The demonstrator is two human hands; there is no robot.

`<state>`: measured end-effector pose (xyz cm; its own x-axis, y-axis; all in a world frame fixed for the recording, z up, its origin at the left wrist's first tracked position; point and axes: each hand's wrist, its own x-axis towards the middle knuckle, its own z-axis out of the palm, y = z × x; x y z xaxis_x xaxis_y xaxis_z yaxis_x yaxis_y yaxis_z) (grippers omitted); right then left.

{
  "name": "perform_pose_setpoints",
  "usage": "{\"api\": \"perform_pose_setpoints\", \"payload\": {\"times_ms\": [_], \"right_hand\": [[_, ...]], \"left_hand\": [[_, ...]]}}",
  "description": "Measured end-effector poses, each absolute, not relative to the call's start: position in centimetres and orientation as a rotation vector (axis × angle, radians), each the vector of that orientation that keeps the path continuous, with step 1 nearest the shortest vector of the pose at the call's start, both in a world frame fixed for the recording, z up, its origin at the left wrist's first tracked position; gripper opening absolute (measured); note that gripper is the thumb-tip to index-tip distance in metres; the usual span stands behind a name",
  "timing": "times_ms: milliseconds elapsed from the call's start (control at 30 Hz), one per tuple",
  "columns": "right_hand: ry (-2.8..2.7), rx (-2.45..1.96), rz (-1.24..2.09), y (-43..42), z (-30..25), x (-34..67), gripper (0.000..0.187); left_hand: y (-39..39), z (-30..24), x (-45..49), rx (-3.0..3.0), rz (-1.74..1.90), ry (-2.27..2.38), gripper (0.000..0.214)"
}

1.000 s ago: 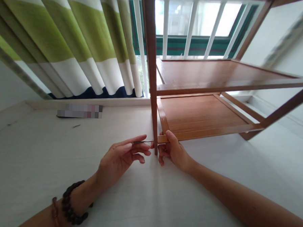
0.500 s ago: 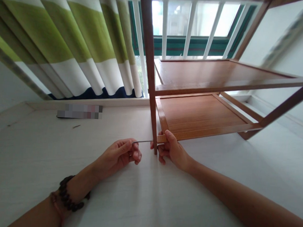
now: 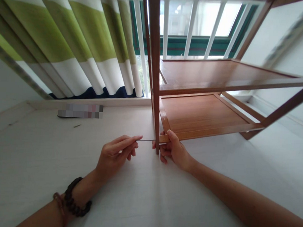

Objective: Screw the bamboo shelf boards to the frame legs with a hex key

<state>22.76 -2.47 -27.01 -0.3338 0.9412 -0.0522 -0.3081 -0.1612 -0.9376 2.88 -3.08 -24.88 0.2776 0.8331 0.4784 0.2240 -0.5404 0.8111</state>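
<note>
My left hand (image 3: pixel 119 152) pinches the near end of a thin metal rod, likely a hex key (image 3: pixel 146 140), which runs level to the lower part of the wooden leg (image 3: pixel 155 110). My right hand (image 3: pixel 173 148) is closed around the corner of the lower shelf (image 3: pixel 202 112), thumb on top and fingers underneath and behind the leg. The leg belongs to a brown wooden rack with an upper shelf (image 3: pixel 206 74). The rod's far tip is hidden at the leg.
White floor (image 3: pixel 126 207) lies under the hands. A blurred-out flat item (image 3: pixel 80 110) and a small sliver (image 3: pixel 77 126) rest on it at the left. A striped curtain (image 3: pixel 86 39) and a barred window (image 3: pixel 191 27) stand behind.
My left hand has turned, its fingers now stretched more along the rod. The rack's near leg has shifted slightly right, and my right hand keeps its hold on the shelf corner.
</note>
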Motion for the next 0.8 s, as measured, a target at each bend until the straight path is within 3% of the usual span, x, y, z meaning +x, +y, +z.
{"api": "perform_pose_setpoints", "payload": {"times_ms": [100, 400, 800], "right_hand": [[-1.098, -0.850, 1.660, -2.5, -26.9, 22.7, 0.053], [-1.104, -0.891, 1.661, -2.7, -26.4, 22.7, 0.050], [-1.104, -0.879, 1.680, -2.5, -26.9, 22.8, 0.053]], "left_hand": [[-3.5, -24.4, 2.8, 1.936, 1.263, 0.971, 0.030], [-3.3, -23.8, 3.8, 0.953, 1.016, 0.757, 0.022], [-2.8, -24.1, 3.9, 0.895, 0.805, 0.817, 0.025]]}}
